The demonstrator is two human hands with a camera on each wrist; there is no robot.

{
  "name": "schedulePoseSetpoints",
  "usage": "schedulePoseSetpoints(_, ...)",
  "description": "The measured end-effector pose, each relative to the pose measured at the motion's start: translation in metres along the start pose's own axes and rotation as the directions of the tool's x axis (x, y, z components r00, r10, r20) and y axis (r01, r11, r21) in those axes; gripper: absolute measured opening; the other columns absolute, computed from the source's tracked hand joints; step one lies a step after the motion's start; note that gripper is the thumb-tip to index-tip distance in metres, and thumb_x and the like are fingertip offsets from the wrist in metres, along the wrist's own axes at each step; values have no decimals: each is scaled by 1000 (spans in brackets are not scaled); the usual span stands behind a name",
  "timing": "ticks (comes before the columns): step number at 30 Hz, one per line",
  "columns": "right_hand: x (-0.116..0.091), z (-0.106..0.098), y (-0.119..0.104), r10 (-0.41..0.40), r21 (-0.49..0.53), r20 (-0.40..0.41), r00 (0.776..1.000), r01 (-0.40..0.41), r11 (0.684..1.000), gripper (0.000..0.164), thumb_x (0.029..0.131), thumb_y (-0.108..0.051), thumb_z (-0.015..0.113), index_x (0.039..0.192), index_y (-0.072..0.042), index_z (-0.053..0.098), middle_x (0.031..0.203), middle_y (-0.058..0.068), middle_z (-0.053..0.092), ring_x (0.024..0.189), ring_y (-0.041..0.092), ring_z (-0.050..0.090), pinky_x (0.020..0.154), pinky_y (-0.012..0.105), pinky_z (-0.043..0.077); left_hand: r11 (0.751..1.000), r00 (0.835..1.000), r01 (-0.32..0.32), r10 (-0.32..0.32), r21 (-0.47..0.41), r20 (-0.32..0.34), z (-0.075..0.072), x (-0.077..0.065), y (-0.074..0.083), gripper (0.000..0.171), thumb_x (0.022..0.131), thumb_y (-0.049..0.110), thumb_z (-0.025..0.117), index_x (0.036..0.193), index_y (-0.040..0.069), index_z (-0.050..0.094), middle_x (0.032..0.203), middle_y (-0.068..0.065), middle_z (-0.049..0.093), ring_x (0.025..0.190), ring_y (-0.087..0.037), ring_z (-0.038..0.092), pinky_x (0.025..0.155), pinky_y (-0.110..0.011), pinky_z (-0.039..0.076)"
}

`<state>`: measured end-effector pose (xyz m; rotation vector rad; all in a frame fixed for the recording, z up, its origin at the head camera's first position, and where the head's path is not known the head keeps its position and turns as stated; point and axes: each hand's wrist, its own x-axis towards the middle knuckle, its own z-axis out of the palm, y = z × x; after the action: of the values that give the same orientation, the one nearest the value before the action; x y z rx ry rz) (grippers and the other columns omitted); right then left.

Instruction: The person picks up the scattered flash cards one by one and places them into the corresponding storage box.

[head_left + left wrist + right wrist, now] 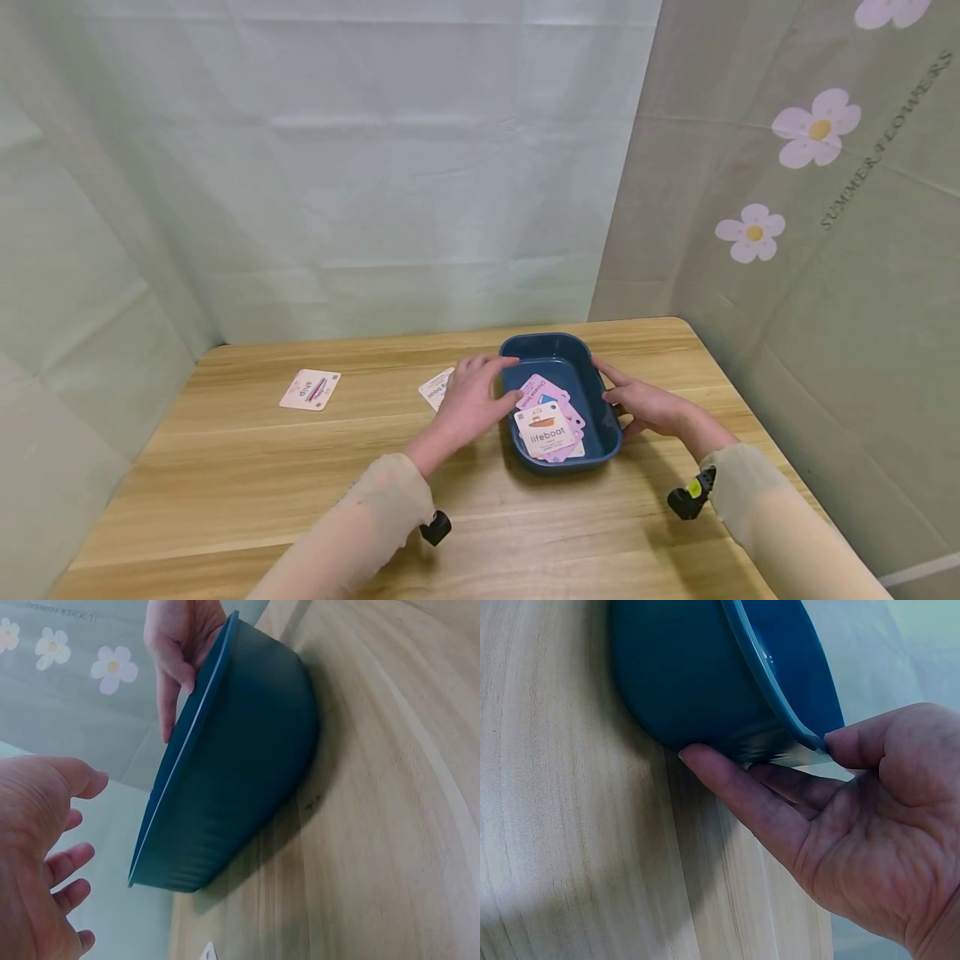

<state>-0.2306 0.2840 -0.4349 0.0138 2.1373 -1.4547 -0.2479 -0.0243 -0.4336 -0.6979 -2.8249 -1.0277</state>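
A dark blue plastic bin [595, 429] stands on the table towards the right, with several picture cards piled in its near part. Topmost is a white card reading "lifeboat" [545, 430]; a purple card [542, 389] shows behind it. My right hand [651, 407] grips the bin's right side, thumb at the rim and fingers against the outer wall [682, 682]. Over the left rim hovers my left hand [471, 398], its fingers loosely spread and holding nothing. In the left wrist view, that hand [34, 855] appears apart from the bin's wall.
A card ending in "boat" [434, 387] lies left of the bin, partly hidden by my left hand. Farther left on the wooden table [240, 475] is a "ship" card [310, 390]. Curtains [375, 167] hang behind the table and at its sides.
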Motion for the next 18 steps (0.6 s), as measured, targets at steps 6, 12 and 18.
schedulePoseSetpoints(6,0,0,0,1,2,-1,1000,-1,1000,70,108,-10,35,165,-31,-1,167,28,-1,137,57,37,84,56,58,999,1000,23,-23,-22,-15,-7,-3,-8,59,93,39,74,147,23,56,148,-7,51,141,-34,35,115,-57,28)
schedulePoseSetpoints(12,-1,1,-1,1,-1,-3,1000,-1,1000,70,108,-10,35,165,-31,-1,167,29,0,136,56,38,85,56,57,998,998,41,-42,-40,-36,-17,-7,-17,58,94,39,73,147,22,56,150,-9,50,142,-35,35,116,-57,26)
schedulePoseSetpoints(18,0,0,0,5,-4,-5,1000,-5,1000,70,108,-10,35,165,-31,-1,166,29,0,135,55,40,84,56,58,998,997,42,-44,-47,-59,-27,-11,-29,58,93,36,74,146,18,57,147,-9,53,139,-36,39,116,-57,27)
